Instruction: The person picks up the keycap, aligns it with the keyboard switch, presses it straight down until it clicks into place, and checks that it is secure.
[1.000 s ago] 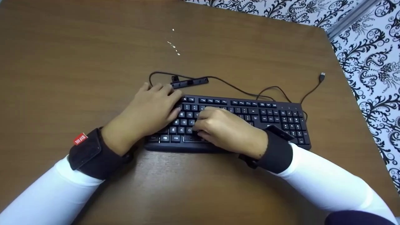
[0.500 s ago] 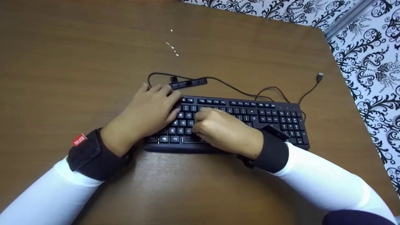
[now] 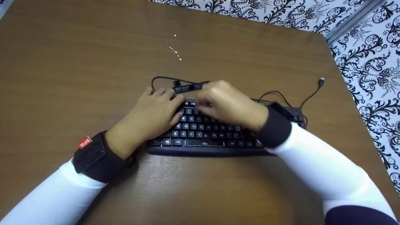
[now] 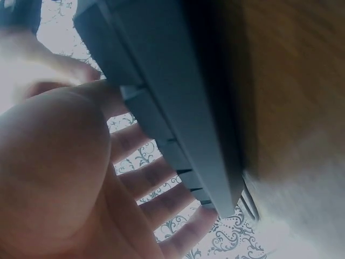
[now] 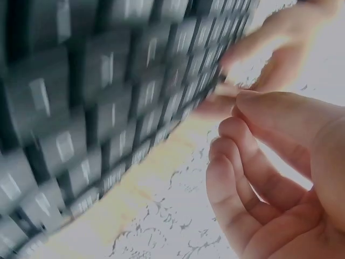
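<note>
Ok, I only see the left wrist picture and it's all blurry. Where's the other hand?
Observer: The right hand is over the top rows of the keyboard, with its fingers curled.
Operator: Is the keyboard plugged in?
Observer: No, its plug lies loose on the table.
Operator: Is anything else there?
Observer: A thin black strip lies just behind the keyboard, near the left hand.
</note>
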A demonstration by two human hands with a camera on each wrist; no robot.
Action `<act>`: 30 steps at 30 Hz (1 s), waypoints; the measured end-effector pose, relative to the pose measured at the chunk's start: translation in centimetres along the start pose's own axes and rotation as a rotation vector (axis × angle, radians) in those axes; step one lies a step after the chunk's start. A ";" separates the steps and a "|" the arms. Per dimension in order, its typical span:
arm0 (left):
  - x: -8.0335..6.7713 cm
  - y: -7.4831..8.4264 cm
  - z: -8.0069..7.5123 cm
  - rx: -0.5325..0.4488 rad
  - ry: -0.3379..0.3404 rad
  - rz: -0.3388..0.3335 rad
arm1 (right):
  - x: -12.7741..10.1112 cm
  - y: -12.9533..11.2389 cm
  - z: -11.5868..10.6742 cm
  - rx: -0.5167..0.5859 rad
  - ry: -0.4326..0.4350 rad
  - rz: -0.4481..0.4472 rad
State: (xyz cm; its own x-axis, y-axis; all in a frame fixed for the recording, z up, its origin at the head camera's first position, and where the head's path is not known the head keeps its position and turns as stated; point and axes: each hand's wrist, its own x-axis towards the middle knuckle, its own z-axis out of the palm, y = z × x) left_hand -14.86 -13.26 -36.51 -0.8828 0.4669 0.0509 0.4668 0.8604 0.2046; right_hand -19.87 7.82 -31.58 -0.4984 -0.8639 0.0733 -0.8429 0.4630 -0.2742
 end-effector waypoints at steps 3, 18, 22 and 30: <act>-0.1 0.1 0.0 0.001 0.002 0.000 | 1.8 0.7 -0.4 0.016 -0.008 0.062; 0.1 0.1 0.3 0.022 0.041 0.018 | 7.8 3.7 0.7 -0.034 -0.088 0.176; 0.1 0.1 0.3 0.019 0.052 0.021 | 8.7 3.7 0.9 -0.067 -0.133 0.186; 0.1 0.2 0.3 0.024 0.073 0.018 | 10.3 3.6 1.1 -0.122 -0.191 0.171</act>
State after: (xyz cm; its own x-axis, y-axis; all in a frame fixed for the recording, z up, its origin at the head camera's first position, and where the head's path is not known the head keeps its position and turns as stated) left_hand -14.86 -12.99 -36.76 -0.8755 0.4667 0.1255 0.4827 0.8571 0.1799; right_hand -27.81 0.37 -32.90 -0.5978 -0.7877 -0.1491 -0.7740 0.6155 -0.1486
